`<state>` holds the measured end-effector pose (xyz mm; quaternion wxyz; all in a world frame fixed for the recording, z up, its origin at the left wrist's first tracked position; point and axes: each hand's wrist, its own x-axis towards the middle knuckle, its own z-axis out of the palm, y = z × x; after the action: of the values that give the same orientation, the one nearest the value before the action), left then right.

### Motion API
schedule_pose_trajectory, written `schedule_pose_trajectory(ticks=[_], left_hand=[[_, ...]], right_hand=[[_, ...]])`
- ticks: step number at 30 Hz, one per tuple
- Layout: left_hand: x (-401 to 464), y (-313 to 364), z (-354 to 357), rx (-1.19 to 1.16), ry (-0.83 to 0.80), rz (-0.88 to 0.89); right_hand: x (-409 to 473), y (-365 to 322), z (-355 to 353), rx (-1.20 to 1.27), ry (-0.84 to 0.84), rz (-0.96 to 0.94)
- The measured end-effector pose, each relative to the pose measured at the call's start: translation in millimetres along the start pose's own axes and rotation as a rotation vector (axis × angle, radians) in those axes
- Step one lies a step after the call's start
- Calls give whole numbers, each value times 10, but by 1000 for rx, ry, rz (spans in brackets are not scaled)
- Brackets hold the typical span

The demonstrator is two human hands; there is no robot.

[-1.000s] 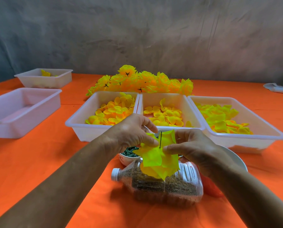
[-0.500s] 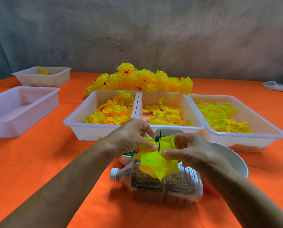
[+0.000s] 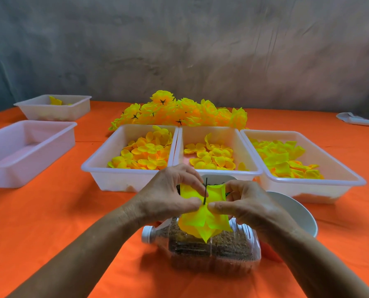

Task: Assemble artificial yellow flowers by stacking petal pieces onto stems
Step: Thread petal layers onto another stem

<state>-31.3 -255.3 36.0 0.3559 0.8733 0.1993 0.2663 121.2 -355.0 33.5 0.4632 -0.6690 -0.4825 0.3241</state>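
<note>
Petals (image 3: 202, 220) | pinched between both hands' fingers (image 3: 192, 203) | stem (image 3: 205, 190) upright

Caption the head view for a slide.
Both hands, left hand and right hand, pinch yellow petals on a dark stem above a plastic bottle.

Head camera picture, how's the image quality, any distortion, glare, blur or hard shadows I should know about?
In the head view, wide-angle distortion bows the table's far edge and stretches the forearms at the bottom corners; light is soft and even, with only faint shadows under the trays; small highlights glint on the plastic bottle; the hands, petal piece and stem look sharp, the wall slightly soft.
</note>
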Motion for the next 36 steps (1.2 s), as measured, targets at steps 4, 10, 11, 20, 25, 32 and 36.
schedule_pose_trajectory(ticks=[4,10,11,20,25,32,36], left_hand=[[9,-39,84,-63,27,-16],[56,-103,126,-163,38,-19],[60,-115,121,-172,23,-19],[53,-170,111,-218,-50,-58],[62,-165,99,-198,-71,-60],[62,-186,122,-180,-40,-82],[62,-194,130,-189,-36,-84]], right_hand=[[16,-5,-15,-40,-5,6],[94,-15,-317,-11,48,62],[151,12,-420,-41,105,56],[917,565,-1313,-709,519,202],[1256,800,-1492,-880,420,488],[1349,976,-1481,-978,378,662],[1308,995,-1445,-884,556,583]])
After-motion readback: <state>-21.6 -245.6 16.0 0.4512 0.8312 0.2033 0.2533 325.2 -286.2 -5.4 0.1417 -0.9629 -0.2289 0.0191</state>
